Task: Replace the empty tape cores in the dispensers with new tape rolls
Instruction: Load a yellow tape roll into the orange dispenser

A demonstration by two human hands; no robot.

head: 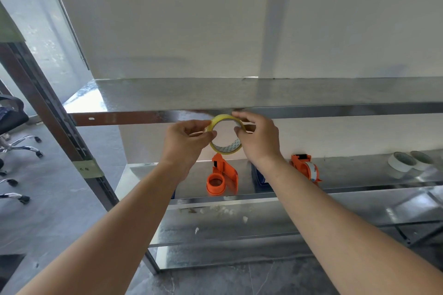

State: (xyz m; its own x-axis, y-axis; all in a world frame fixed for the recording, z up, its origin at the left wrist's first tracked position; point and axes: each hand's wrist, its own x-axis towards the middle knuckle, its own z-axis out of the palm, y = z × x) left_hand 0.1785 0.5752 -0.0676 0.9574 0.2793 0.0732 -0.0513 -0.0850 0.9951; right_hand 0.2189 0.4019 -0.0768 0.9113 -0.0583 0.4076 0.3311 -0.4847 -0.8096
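While the yellow tape roll [225, 135] hangs in the air in front of the upper shelf [167, 96], both hands pinch its rim: left hand [189, 141] on the near-left edge, right hand [257, 137] on the right, thumbs and forefingers clenched on it. Looks like they're hunting for the tape's loose end. Below, on the lower shelf [359, 175], 1 orange dispenser [221, 178] lies bare-hubbed, waiting; next move, I'd judge, is lowering the roll onto that hub. A loaded dispenser [305, 166] sits right. Forearms extended, wrists level.
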